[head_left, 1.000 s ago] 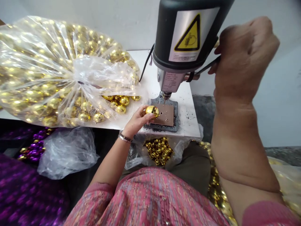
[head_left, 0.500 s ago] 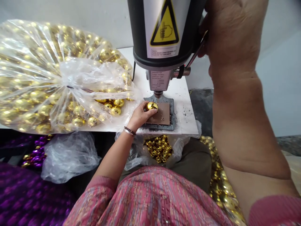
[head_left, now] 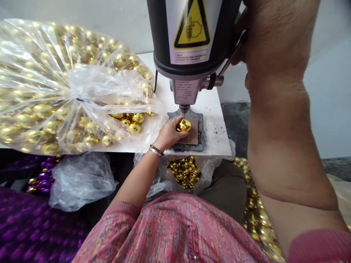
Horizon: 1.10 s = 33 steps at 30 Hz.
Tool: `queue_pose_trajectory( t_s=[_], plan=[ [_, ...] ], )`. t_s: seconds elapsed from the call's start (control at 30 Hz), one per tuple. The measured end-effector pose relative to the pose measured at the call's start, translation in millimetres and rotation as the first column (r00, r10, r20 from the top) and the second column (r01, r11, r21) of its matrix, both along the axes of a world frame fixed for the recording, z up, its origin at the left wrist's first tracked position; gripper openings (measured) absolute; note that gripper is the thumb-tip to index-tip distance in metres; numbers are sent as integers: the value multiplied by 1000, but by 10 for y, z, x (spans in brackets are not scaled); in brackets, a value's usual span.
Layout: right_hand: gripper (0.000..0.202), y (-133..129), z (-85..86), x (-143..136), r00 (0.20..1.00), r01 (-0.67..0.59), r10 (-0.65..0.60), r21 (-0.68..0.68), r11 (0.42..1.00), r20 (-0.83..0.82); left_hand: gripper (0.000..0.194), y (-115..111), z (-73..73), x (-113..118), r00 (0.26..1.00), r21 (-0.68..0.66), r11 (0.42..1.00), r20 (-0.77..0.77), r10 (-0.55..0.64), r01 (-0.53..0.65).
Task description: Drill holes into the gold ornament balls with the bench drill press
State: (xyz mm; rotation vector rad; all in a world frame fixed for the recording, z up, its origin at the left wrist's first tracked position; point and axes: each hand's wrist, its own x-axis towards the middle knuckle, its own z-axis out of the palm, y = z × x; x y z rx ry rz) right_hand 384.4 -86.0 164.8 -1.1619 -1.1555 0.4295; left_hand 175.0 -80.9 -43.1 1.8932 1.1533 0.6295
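Note:
My left hand [head_left: 170, 132] holds a shiny gold faceted ball [head_left: 185, 125] between thumb and fingers. The ball sits over a brown board [head_left: 194, 136] on the grey base [head_left: 201, 128] of a drill press [head_left: 160, 47]. Straight above the ball is the drill's chuck [head_left: 184, 107], and the thin bit comes down at the ball's top; whether it has entered cannot be made out. At the upper right, my right hand [head_left: 279, 33] is closed round the drill press lever [head_left: 230, 60], its fingers partly hidden behind the wrist and the motor housing.
A big clear bag [head_left: 82, 84] of gold balls fills the table's left side. Dark shavings lie around the base on the white table [head_left: 216, 144]. On my lap is an open plastic bag with small gold pieces [head_left: 184, 171]. Purple beads [head_left: 45, 175] show lower left.
My left hand has moved right with the gold ball, from beside the bit to directly beneath it. My right hand stays on the lever, shifted only slightly in view.

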Motion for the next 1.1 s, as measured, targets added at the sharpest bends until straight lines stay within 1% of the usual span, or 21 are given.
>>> queue_pose_trajectory(
  t_s=[0.07,0.1,0.17,0.2,0.27,0.3,0.4,0.47,0.53,0.67,0.73,0.87,0.97,1.1],
  plan=[
    [43,-34,7,-28,985,155,-151,-40,987,79,77,16,-30,-2,998,-63,998,54,-9,12],
    [43,-62,-4,-41,975,194,-188,-36,980,119,79,21,-37,-4,997,-95,995,82,-8,16],
    [41,-159,-69,-70,961,202,-201,18,979,191,82,20,-35,-5,993,-143,990,115,6,11],
    [40,-231,-126,-86,949,204,-215,70,976,230,83,16,-26,-3,993,-159,987,117,17,2],
    [35,-415,-289,-122,914,199,-252,191,961,318,84,6,-3,5,994,-180,984,106,38,-19],
    [31,-515,-388,-140,898,177,-268,271,946,348,85,1,7,10,994,-189,982,101,45,-26],
    [20,-774,-703,-174,826,202,-365,380,903,429,84,-2,10,25,992,-201,979,114,47,-23],
    [15,-864,-875,-177,784,203,-410,430,879,466,82,0,-10,28,991,-194,981,128,47,-21],
    [11,-883,-996,-171,774,197,-424,457,867,471,80,2,-36,25,990,-176,984,133,48,-24],
    [7,-828,-1148,-179,776,221,-465,507,833,426,79,-3,-77,12,993,-130,991,111,50,-35],
    [8,-808,-1220,-200,775,261,-490,504,823,399,78,-6,-91,11,994,-114,993,101,49,-38],
    [15,-791,-1373,-245,806,323,-503,479,816,313,75,-13,-101,18,994,-96,995,101,39,-29],
    [14,-769,-1461,-256,804,325,-516,509,797,296,71,-25,-86,25,995,-91,996,90,30,-22],
    [11,-736,-1522,-243,821,306,-498,521,796,278,68,-41,-63,33,998,-71,997,62,20,-16]
  ],
)
